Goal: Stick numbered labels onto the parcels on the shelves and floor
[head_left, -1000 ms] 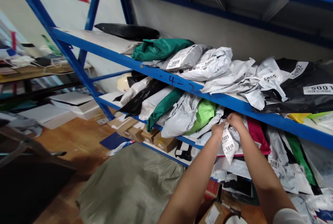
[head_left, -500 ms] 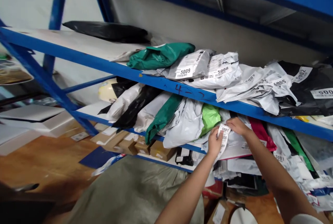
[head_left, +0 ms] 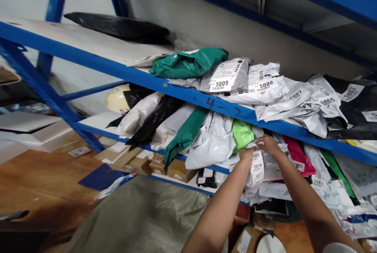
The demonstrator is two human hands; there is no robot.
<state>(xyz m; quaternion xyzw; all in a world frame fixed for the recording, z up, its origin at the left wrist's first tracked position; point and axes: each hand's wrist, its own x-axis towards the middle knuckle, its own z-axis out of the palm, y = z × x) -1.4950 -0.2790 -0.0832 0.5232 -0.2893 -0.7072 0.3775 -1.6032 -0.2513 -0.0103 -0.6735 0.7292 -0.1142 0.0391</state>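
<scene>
The left hand's [head_left: 246,155] grip pinches a long white paper strip of printed number labels [head_left: 257,168], hanging in front of bags below the blue-edged upper shelf [head_left: 182,93], while the right hand's [head_left: 268,146] fingertips meet its top end, whether clenched on it one cannot tell. Holding the strip flat and supported close to the fingertips would probably avoid creases or tears. The crumpled dark-green plastic bag [head_left: 191,63], grey plastic mailing bag marked 5009 [head_left: 225,74] and brown cardboard boxes [head_left: 180,170] all hide their contents.
</scene>
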